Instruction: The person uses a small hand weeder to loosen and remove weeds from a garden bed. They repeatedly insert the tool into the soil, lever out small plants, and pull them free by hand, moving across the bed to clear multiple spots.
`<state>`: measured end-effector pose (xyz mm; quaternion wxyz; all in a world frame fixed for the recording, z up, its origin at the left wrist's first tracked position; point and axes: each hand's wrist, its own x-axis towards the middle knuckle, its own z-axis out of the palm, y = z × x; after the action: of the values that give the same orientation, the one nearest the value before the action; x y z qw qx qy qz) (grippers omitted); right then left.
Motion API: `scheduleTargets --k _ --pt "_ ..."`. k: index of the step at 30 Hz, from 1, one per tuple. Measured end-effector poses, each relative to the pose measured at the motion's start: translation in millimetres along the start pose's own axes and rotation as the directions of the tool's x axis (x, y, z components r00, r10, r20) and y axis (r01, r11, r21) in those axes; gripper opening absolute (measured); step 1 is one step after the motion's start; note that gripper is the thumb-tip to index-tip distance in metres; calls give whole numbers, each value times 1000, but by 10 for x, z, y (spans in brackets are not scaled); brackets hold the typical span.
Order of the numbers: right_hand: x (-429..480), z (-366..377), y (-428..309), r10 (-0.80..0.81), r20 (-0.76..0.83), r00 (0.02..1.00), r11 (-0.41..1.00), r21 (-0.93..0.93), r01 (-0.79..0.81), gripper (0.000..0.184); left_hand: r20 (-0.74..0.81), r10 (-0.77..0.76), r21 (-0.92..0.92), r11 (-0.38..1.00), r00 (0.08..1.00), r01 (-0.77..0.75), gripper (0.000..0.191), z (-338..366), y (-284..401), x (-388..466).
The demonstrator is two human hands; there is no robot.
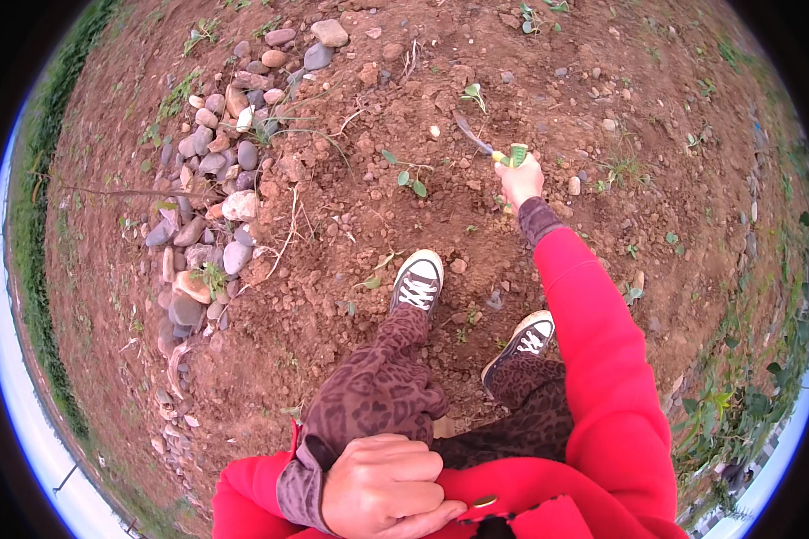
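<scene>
My right hand [520,180] reaches out over the reddish soil, closed around the green and yellow handle of a small garden hand tool [473,135]. Its narrow metal blade points away to the upper left, close to the ground. Just beyond the blade grows a broad-leaved seedling [474,96]. Another seedling [411,176] stands to the left of the tool. My left hand [384,486] rests low in front of my red coat [607,377], its fingers curled in. The palm is hidden, and nothing shows in it.
A long heap of rounded stones [209,165] lies on the left, with a thin dry branch [131,193] across it. My two sneakers [419,279] stand on loose, cloddy soil [350,229]. Leafy plants [728,404] border the right side, and a green strip [34,236] runs along the left.
</scene>
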<state>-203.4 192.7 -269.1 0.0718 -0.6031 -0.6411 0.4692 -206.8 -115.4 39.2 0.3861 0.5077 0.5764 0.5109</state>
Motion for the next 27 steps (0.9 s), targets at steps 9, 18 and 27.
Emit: scheduleTargets --k 9,18,27 --pt "25 -115 81 -140 -7 990 990 21 140 28 -40 1 -42 999 999 -3 35 22 -22 19" --pt "282 137 -150 -55 -61 997 989 -144 46 33 -36 -2 -38 999 999 0 36 26 -2 39" --pt "-181 -392 -98 -37 143 989 997 -68 47 35 88 -1 -28 1000 996 4 37 -67 -8 51"
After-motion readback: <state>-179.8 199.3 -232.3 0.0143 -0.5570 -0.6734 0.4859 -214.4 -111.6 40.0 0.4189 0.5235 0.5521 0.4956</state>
